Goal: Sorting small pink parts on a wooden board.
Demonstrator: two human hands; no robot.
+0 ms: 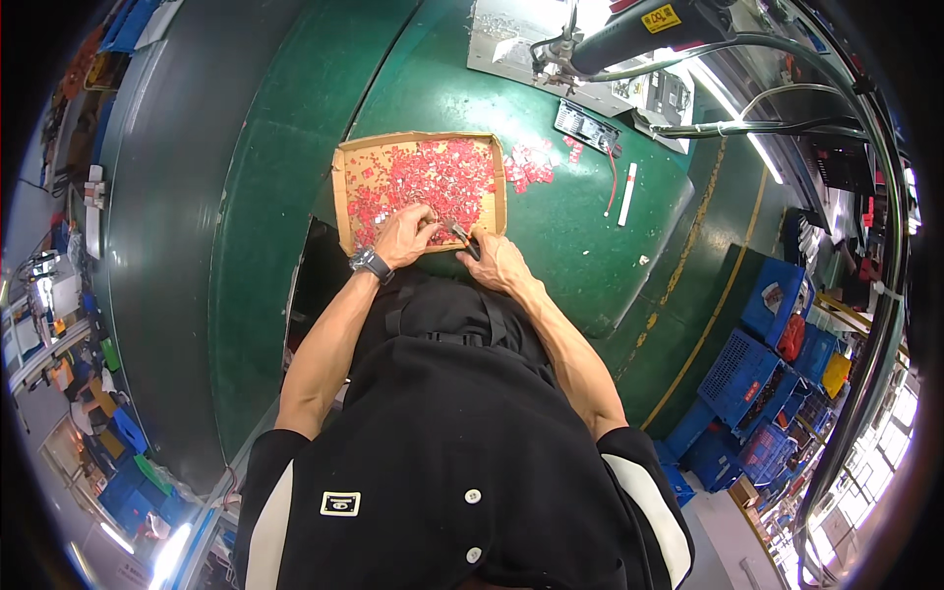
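Black buttoned shirt [418,423] nearest. Our left hand [403,238] curls inward, grip unclear; our right hand [500,264] clamps dark-handled metal pliers [472,250] over small red pieces [433,177] in brown cardboard tray [499,187]. Shirt badge [340,504]: rectangular, black-and-white.

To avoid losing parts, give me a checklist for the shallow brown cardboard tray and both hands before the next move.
1. Right hand gripping the dark-handled metal pliers-like tool: ok.
2. Left hand at the shallow brown cardboard tray: ok, over its near side.
3. Small flat red pieces all inside: not ok, some lie on the green tabletop, right of the tray.
4. Item in the left fingertips: cannot tell, too small.
5. Slim white bar apart from the tray: ok.
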